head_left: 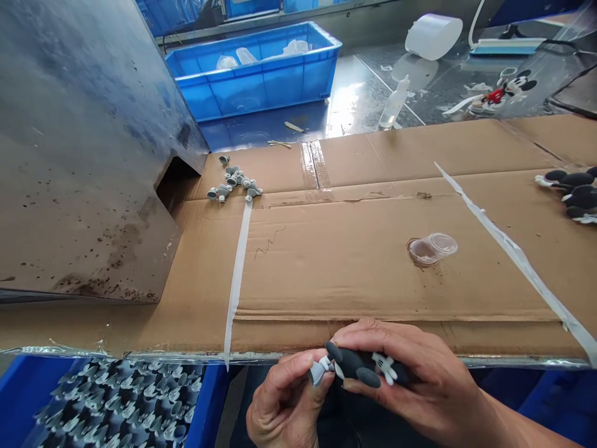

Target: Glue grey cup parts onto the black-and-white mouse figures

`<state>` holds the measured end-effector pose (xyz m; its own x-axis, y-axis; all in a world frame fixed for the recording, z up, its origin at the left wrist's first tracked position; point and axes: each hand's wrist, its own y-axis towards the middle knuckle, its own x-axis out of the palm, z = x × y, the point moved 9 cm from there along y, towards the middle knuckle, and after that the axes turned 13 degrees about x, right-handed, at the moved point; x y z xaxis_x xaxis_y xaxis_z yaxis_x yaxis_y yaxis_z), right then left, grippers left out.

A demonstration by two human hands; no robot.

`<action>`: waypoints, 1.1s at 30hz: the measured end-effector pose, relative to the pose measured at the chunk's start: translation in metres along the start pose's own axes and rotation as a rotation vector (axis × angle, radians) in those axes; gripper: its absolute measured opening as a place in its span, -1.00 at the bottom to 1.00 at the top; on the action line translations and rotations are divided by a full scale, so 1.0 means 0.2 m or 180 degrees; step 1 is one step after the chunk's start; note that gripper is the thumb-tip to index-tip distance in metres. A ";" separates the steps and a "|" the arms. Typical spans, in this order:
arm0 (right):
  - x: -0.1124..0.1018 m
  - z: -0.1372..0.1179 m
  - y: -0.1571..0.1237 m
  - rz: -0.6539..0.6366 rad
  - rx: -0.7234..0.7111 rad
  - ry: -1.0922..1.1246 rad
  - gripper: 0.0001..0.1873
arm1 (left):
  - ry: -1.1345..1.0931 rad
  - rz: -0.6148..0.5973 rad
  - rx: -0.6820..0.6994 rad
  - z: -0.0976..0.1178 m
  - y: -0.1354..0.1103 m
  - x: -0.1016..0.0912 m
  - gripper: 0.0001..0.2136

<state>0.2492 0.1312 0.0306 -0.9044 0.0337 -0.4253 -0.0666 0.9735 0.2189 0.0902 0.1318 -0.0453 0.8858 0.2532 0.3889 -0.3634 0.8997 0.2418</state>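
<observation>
My right hand (426,373) is wrapped around a dark grey mouse figurine (351,362) with round ears and a white-gloved hand. Between the thumb and fingers of my left hand (284,398) is a small light grey flared piece (317,372), right up against the head end of the figurine. Whether the two are joined, I cannot tell. Both hands are at the front edge of the cardboard-covered table (326,267). Similar small grey pieces (233,180) lie in a loose group toward the back left of the cardboard.
A clear cup (433,247) lies tipped over on the cardboard. Dark figurine parts (578,193) are at the right edge. A metal housing (84,155) stands at left, above a blue crate (212,398) of grey parts. Behind are a blue bin (261,87) and a bottle (394,106).
</observation>
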 end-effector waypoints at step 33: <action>-0.01 0.06 -0.03 0.0024 0.0083 -0.0190 -0.77 | -0.0221 -0.0457 0.0174 -0.02 0.02 0.01 -0.81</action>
<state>0.2557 0.1272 0.0196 -0.8780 0.0539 -0.4756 -0.0480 0.9787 0.1996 0.0922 0.1368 -0.0468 0.9083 0.0964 0.4070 -0.2512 0.9038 0.3466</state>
